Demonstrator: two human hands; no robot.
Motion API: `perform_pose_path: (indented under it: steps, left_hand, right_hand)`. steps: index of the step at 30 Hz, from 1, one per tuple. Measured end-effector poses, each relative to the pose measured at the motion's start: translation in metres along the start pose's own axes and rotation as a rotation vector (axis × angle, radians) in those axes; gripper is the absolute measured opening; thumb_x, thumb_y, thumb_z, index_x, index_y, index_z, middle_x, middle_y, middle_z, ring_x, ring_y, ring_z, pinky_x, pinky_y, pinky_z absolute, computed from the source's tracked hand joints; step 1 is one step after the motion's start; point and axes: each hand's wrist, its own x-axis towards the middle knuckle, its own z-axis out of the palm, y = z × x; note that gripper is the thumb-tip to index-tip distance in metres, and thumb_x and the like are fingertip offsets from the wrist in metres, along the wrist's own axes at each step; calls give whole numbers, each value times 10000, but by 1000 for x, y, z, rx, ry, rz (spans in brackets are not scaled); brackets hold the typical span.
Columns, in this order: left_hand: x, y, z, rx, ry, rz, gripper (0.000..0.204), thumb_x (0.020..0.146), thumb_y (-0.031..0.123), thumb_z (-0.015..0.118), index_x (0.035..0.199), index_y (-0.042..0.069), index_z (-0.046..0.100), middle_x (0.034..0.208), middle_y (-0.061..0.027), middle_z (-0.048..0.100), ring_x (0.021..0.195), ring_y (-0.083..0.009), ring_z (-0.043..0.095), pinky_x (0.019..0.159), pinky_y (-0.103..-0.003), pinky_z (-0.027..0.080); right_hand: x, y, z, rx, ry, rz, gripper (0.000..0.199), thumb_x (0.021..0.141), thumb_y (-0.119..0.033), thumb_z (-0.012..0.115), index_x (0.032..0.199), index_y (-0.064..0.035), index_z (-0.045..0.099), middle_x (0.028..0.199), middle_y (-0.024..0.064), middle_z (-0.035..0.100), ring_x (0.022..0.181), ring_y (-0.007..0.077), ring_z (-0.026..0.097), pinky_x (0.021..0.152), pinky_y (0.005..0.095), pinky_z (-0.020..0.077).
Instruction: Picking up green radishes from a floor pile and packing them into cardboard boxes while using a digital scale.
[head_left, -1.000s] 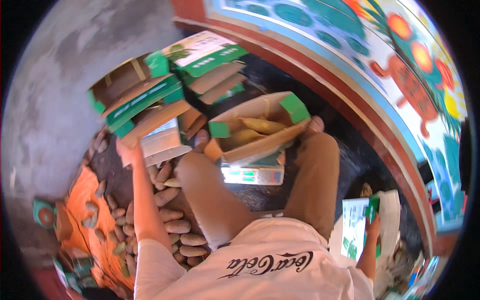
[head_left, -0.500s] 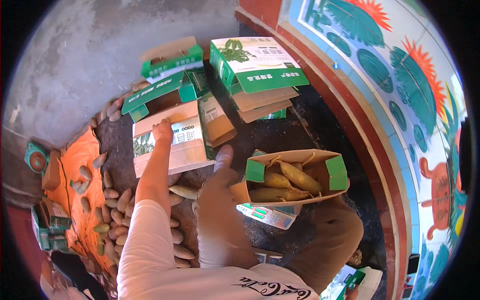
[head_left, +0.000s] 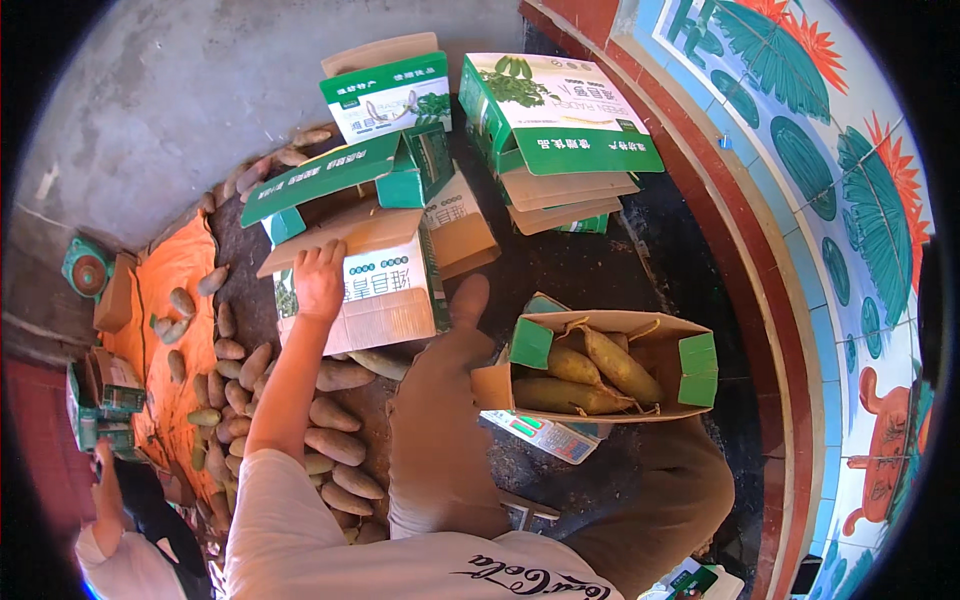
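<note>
My left hand (head_left: pixel 320 280) reaches forward, its fingers curled over the brown flap of an open green-and-white cardboard box (head_left: pixel 390 280). The box's green lid stands raised on the far side, and the inside is mostly shadowed. To the right, an open carton (head_left: pixel 700 390) holds several long greenish radishes (head_left: pixel 620 365). It sits on top of a weighing scale (head_left: pixel 545 432) between my legs. At the lower edge, a green-and-white package (head_left: pixel 705 580) shows in part. My right hand cannot be made out clearly there.
Several muddy root vegetables (head_left: pixel 335 445) lie on the floor at left, some on an orange sheet (head_left: pixel 165 255). More boxes, one closed-looking (head_left: pixel 560 110) and one open (head_left: pixel 390 95), stand ahead. A painted wall (head_left: pixel 800 180) runs along the right. Another person (head_left: pixel 130 560) is at lower left.
The view has shifted, so the boxes sit farther right. My left hand has stayed at the box, whose front flap now sticks out more. The other person shows more at lower left.
</note>
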Motion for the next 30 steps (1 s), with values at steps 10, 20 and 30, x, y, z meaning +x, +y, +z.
perform_pose_path:
  steps: [10, 20, 30]
  left_hand:
    - [-83, 24, 31, -150, -121, -167, 301, 722, 56, 510, 1015, 68, 583, 1040, -52, 605, 844, -228, 564, 726, -348, 468]
    - [-10, 61, 60, -279, 88, -141, 282, 692, 44, 532, 962, 83, 599, 1041, -28, 613, 847, -224, 547, 714, -350, 452]
    - [-41, 43, 86, -398, -72, -201, 266, 752, 53, 510, 997, 91, 605, 1089, -49, 600, 949, -260, 546, 793, -367, 456]
  right_hand:
    - [14, 5, -57, -28, -10, 10, 472, 639, -450, 623, 862, -38, 565, 701, 81, 590, 612, 269, 583, 569, 371, 455]
    - [10, 14, -72, -56, -55, 42, 516, 664, -465, 603, 925, -25, 533, 765, 96, 584, 678, 275, 577, 639, 370, 428]
    - [14, 26, -75, -77, -103, 63, 561, 689, -479, 583, 988, -11, 501, 830, 110, 578, 744, 281, 570, 709, 370, 400]
